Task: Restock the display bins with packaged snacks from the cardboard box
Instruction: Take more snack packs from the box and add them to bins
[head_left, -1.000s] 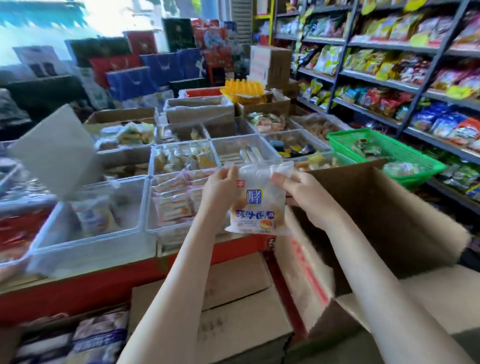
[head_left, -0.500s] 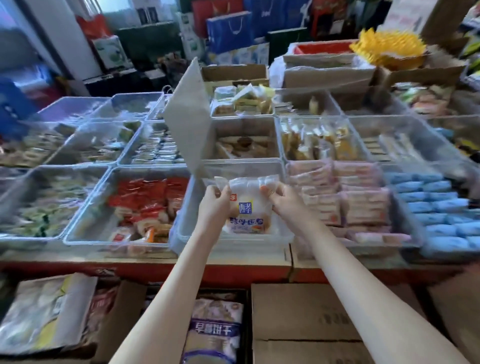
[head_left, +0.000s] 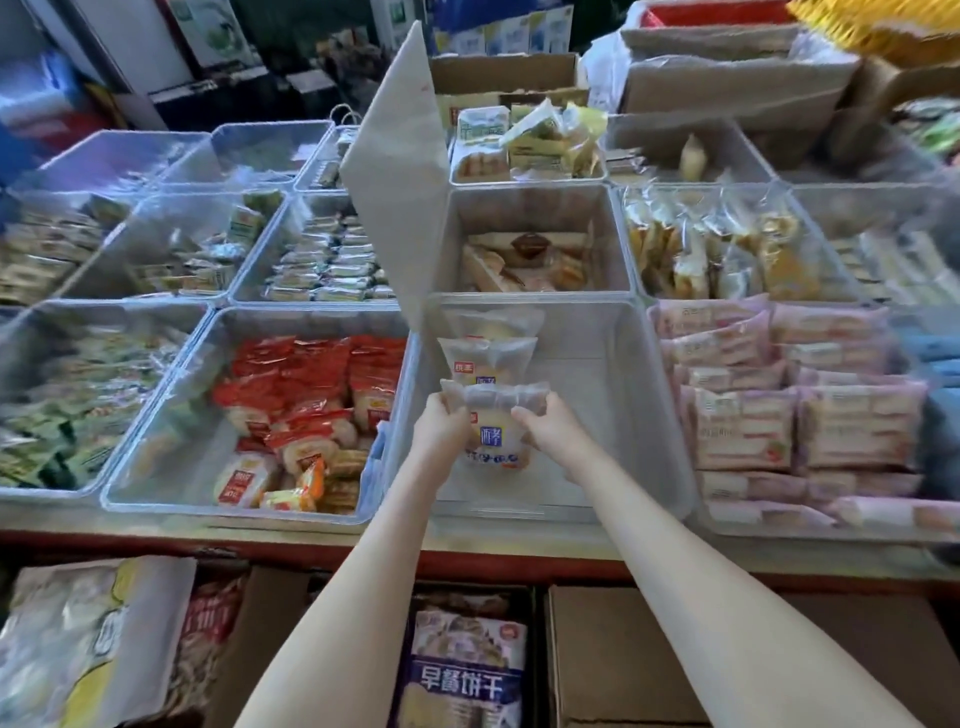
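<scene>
Both hands inside the clear plastic display bin (head_left: 654, 395). Left hand (head_left: 441, 428) and right hand (head_left: 553, 428) each pinch a top corner of a translucent white snack packet with blue lettering (head_left: 496, 439), fingers curled over its upper seam. Packet hangs upright between them. Just beyond the fingers: two matching packets (head_left: 488, 353) in a row. Left of left hand, red-wrapped snacks (head_left: 311, 374); right of right hand, stacked pale pink packets (head_left: 743, 426).

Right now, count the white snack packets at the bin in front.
3. The held packet, gripped by the left hand and right hand at the bin; a second packet and third packet behind it. Others may be hidden.
</scene>
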